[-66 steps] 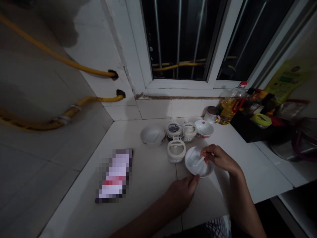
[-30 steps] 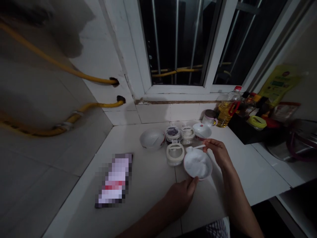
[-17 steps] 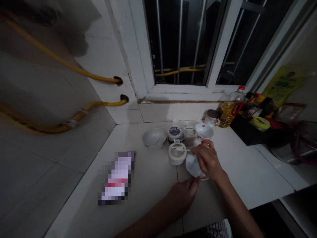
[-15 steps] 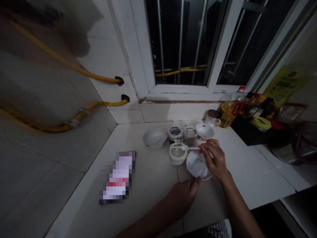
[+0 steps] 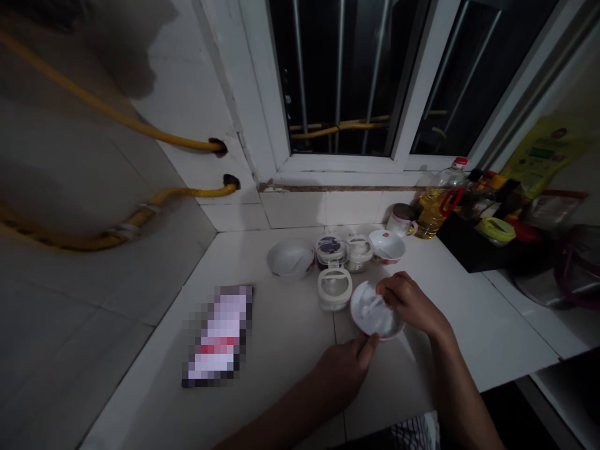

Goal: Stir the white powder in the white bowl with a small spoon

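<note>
A small white bowl (image 5: pixel 375 325) with a red rim holds white powder near the front of the counter. My left hand (image 5: pixel 344 365) pinches its near rim. My right hand (image 5: pixel 405 299) is closed on a small white spoon (image 5: pixel 374 304) whose tip dips into the powder. Just left of the bowl stands an open white jar (image 5: pixel 334 289).
Behind stand a white bowl (image 5: pixel 290 257), two small lidded jars (image 5: pixel 332 250) and another bowl (image 5: pixel 387 245). A cup (image 5: pixel 402 219), an oil bottle (image 5: pixel 435 203) and packets sit at the right. A flat packet (image 5: pixel 218 334) lies to the left. Yellow hoses (image 5: pixel 140 209) run along the wall.
My right hand carried the spoon from the bowl over to the open jar, then brought it back down into the powder. My left hand kept hold of the bowl's rim.
</note>
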Demonstrator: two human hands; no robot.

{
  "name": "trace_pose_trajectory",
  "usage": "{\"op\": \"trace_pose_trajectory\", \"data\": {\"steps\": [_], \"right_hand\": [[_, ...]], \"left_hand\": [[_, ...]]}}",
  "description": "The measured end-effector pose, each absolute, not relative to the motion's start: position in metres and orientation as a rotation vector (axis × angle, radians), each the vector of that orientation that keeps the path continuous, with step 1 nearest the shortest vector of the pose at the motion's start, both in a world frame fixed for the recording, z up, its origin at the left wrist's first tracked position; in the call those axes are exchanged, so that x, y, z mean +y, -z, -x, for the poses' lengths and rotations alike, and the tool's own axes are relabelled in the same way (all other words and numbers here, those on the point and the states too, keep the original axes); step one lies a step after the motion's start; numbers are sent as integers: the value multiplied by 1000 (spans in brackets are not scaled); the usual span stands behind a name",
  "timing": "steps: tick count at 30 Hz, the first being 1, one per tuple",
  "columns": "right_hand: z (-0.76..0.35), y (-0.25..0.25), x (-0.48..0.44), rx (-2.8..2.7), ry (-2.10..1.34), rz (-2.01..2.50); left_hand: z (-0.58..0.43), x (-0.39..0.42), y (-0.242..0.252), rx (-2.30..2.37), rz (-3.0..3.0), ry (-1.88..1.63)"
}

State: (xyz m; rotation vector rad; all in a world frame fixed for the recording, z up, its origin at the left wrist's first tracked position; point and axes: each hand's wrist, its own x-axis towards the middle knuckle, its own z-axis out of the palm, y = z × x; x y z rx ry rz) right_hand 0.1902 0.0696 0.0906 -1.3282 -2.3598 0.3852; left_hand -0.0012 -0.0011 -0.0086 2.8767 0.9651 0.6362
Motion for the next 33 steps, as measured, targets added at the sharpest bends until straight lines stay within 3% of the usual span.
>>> {"op": "trace_pose_trajectory", "data": {"steps": [13, 19, 29, 33], "right_hand": [[-199, -90, 76, -1785, -1116, 1375], [-203, -89, 81, -1525, -1268, 1309], [-194, -91, 85, -1354, -1144, 1281], [-171, -90, 78, -1446, -792, 1219]], "left_hand": [[0, 0, 9, 972, -2916, -673], [0, 0, 9, 945, -2932, -737], [1, 0, 10, 966, -2921, -692], [1, 0, 10, 960, -2922, -676]]}}
